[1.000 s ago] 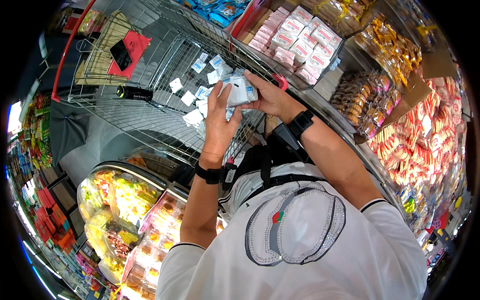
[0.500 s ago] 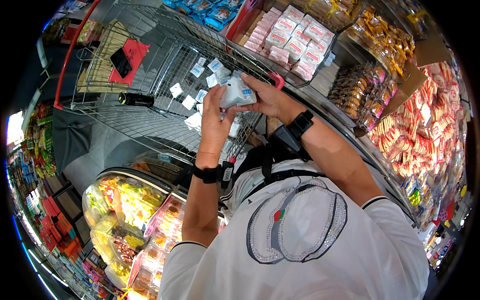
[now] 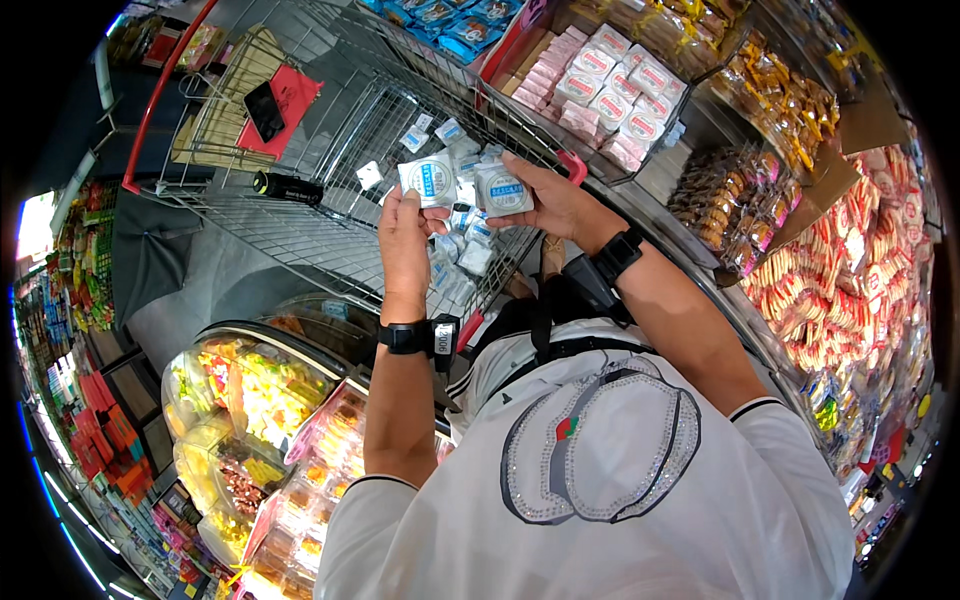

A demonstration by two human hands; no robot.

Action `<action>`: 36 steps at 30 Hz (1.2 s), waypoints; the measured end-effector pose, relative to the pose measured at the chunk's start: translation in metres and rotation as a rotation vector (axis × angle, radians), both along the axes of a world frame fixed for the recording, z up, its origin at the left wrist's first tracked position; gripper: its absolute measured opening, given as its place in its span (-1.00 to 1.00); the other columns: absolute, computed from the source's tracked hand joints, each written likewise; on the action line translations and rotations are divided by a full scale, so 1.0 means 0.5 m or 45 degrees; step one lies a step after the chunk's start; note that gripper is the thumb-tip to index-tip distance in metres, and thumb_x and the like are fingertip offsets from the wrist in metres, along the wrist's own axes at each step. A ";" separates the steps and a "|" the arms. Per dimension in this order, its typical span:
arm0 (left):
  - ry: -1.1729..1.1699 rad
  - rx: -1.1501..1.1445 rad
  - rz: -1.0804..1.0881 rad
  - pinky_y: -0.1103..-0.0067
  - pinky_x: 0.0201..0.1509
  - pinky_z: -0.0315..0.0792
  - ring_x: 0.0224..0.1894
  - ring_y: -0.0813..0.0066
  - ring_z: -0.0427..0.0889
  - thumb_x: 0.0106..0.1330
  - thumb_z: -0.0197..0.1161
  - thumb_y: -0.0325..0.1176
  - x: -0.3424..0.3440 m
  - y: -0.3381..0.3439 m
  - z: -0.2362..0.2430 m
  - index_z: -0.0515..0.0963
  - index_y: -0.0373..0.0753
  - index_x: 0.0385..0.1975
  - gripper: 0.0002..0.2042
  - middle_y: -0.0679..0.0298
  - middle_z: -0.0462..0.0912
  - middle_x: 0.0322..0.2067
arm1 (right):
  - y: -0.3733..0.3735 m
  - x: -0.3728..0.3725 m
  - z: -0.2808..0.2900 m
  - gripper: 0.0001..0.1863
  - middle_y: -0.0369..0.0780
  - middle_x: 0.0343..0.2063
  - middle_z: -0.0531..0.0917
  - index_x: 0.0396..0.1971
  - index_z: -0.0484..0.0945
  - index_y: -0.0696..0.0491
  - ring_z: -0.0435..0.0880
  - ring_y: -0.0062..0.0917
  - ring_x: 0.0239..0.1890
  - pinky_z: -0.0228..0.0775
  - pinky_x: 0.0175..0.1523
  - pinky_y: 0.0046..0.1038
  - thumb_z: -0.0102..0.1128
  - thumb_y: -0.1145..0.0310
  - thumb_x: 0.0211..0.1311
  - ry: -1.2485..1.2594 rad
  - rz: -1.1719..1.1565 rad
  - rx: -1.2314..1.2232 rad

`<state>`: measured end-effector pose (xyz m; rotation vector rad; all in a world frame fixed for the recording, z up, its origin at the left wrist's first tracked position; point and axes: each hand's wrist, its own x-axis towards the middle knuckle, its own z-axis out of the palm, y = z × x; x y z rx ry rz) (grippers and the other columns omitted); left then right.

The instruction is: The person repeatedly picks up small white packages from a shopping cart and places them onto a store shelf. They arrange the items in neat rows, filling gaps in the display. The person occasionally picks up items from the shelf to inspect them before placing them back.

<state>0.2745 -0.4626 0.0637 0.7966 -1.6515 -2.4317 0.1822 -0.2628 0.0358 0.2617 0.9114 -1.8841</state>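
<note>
My left hand [image 3: 408, 235] grips a small square white packet with a blue label [image 3: 425, 178]. My right hand [image 3: 550, 200] holds a similar white packet [image 3: 505, 190] a little to the right, its thumb along the edge. Both are held over the metal shopping cart [image 3: 250, 225], where several small white-and-blue packets [image 3: 475, 255] lie loose in the basket. A black cylindrical object [image 3: 285, 188] rests at the cart's left side. Behind it, a dark phone [image 3: 264, 110] lies on a red item [image 3: 298, 95] on the cart's upper section.
To the upper right, a box of white-and-pink packages [image 3: 610, 80] borders blue bags [image 3: 470, 30] and wrapped pastries [image 3: 725, 205]. Red-and-white packaged snacks [image 3: 820, 300] fill the right display. At lower left are tubs of yellow snacks [image 3: 250, 400] and trays of packaged goods [image 3: 320, 470].
The packets that were bunched between my hands are now apart, one in each hand, labels facing up. My left hand has moved left and slightly up.
</note>
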 end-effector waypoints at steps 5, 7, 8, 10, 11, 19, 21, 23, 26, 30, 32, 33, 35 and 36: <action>0.020 0.024 -0.018 0.64 -0.34 0.39 -0.49 0.58 0.50 0.46 0.00 -0.25 0.010 -0.004 -0.001 0.39 -0.37 0.06 -0.66 0.22 0.62 -0.46 | -0.013 0.001 -0.005 -0.48 -0.21 -0.01 0.60 0.12 0.43 0.06 0.63 -0.38 0.00 0.54 0.11 -0.07 -0.02 -0.07 0.44 0.004 -0.003 0.004; 0.024 0.020 -0.043 0.64 -0.34 0.38 -0.49 0.59 0.50 0.46 0.00 -0.24 0.010 -0.002 0.009 0.39 -0.38 0.07 -0.65 0.26 0.59 -0.48 | -0.015 0.001 -0.008 -0.47 -0.21 -0.01 0.60 0.12 0.43 0.05 0.63 -0.38 0.00 0.53 0.11 -0.08 -0.03 -0.08 0.44 0.023 0.005 -0.008; 0.015 0.013 -0.042 0.65 -0.34 0.38 -0.50 0.60 0.49 0.46 0.00 -0.23 0.012 -0.002 0.012 0.39 -0.39 0.08 -0.64 0.27 0.58 -0.49 | -0.016 0.002 -0.010 -0.47 -0.22 -0.01 0.60 0.12 0.43 0.04 0.63 -0.38 0.01 0.53 0.12 -0.08 -0.03 -0.09 0.44 0.033 0.008 -0.014; 0.000 0.004 -0.046 0.66 -0.35 0.37 -0.51 0.61 0.46 0.47 -0.02 -0.22 0.015 0.000 0.017 0.39 -0.40 0.11 -0.61 0.29 0.55 -0.52 | -0.017 0.004 -0.007 -0.45 -0.22 0.01 0.60 0.13 0.42 0.03 0.63 -0.39 0.02 0.54 0.11 -0.09 -0.06 -0.12 0.44 0.027 -0.001 -0.006; -0.011 -0.006 -0.060 0.66 -0.36 0.36 -0.52 0.62 0.45 0.47 -0.02 -0.21 0.017 -0.001 0.019 0.38 -0.40 0.13 -0.60 0.30 0.54 -0.53 | -0.018 0.006 -0.006 -0.45 -0.22 0.02 0.60 0.14 0.42 0.02 0.63 -0.39 0.02 0.54 0.11 -0.09 -0.08 -0.13 0.44 0.023 -0.007 -0.003; -0.090 -0.181 -0.283 0.70 -0.47 0.29 -0.60 0.69 0.37 0.48 0.01 -0.20 0.013 0.028 0.054 0.41 -0.41 0.16 -0.57 0.35 0.50 -0.58 | -0.004 0.021 0.025 -0.37 -0.21 0.06 0.59 0.19 0.38 0.02 0.63 -0.39 0.04 0.61 0.02 -0.16 -0.19 -0.21 0.44 0.046 -0.017 0.020; -0.089 -0.221 -0.336 0.71 -0.50 0.27 -0.61 0.71 0.36 0.48 0.03 -0.19 0.014 0.035 0.046 0.43 -0.39 0.15 -0.58 0.36 0.50 -0.57 | 0.002 0.028 0.029 -0.35 -0.21 0.05 0.59 0.20 0.37 0.03 0.63 -0.39 0.04 0.62 0.01 -0.19 -0.22 -0.22 0.44 0.053 -0.017 0.037; -0.090 -0.241 -0.388 0.72 -0.51 0.25 -0.61 0.72 0.36 0.49 0.04 -0.17 0.015 0.044 0.042 0.44 -0.36 0.14 -0.59 0.36 0.50 -0.57 | 0.011 0.034 0.020 -0.34 -0.21 0.05 0.60 0.19 0.37 0.03 0.64 -0.39 0.03 0.63 0.00 -0.20 -0.24 -0.23 0.45 0.041 -0.022 0.035; -0.108 -0.253 -0.452 0.74 -0.52 0.24 -0.60 0.72 0.37 0.49 0.05 -0.14 0.015 0.059 0.043 0.45 -0.33 0.14 -0.59 0.37 0.50 -0.56 | 0.024 0.042 0.020 -0.34 -0.20 0.03 0.61 0.17 0.39 0.04 0.66 -0.37 -0.01 0.64 -0.02 -0.23 -0.28 -0.23 0.45 0.016 -0.021 0.053; -0.137 -0.293 -0.501 0.75 -0.52 0.24 -0.58 0.73 0.39 0.51 0.03 -0.14 0.012 0.082 0.051 0.46 -0.26 0.15 -0.62 0.38 0.50 -0.53 | 0.046 0.041 0.023 -0.32 -0.18 -0.03 0.64 0.14 0.42 0.06 0.69 -0.35 -0.07 0.65 -0.06 -0.23 -0.32 -0.24 0.46 0.002 -0.024 0.030; -0.113 -0.329 -0.514 0.75 -0.52 0.24 -0.57 0.73 0.40 0.51 0.03 -0.14 0.010 0.103 0.065 0.46 -0.23 0.16 -0.63 0.39 0.50 -0.52 | 0.064 0.038 0.029 -0.32 -0.17 -0.07 0.66 0.11 0.43 0.06 0.69 -0.35 -0.09 0.65 -0.09 -0.24 -0.32 -0.24 0.46 0.004 -0.025 0.050; -0.121 -0.348 -0.538 0.76 -0.52 0.24 -0.55 0.74 0.41 0.51 0.03 -0.15 0.010 0.111 0.068 0.47 -0.20 0.17 -0.64 0.41 0.52 -0.49 | 0.075 0.038 0.035 -0.32 -0.17 -0.09 0.66 0.10 0.44 0.06 0.70 -0.35 -0.10 0.65 -0.10 -0.24 -0.32 -0.25 0.46 0.006 -0.024 0.058; -0.082 -0.356 -0.557 0.77 -0.53 0.24 -0.55 0.76 0.41 0.51 0.04 -0.16 0.005 0.136 0.071 0.48 -0.19 0.16 -0.65 0.41 0.52 -0.48 | 0.098 0.034 0.047 -0.33 -0.17 -0.11 0.67 0.06 0.46 0.06 0.70 -0.36 -0.12 0.64 -0.12 -0.24 -0.31 -0.26 0.45 0.018 -0.044 0.081; -0.065 -0.361 -0.577 0.78 -0.53 0.24 -0.55 0.76 0.41 0.51 0.04 -0.17 0.001 0.151 0.077 0.48 -0.19 0.16 -0.65 0.41 0.53 -0.47 | 0.113 0.034 0.053 -0.33 -0.17 -0.13 0.67 0.05 0.47 0.05 0.70 -0.36 -0.13 0.64 -0.13 -0.24 -0.30 -0.26 0.44 0.019 -0.063 0.092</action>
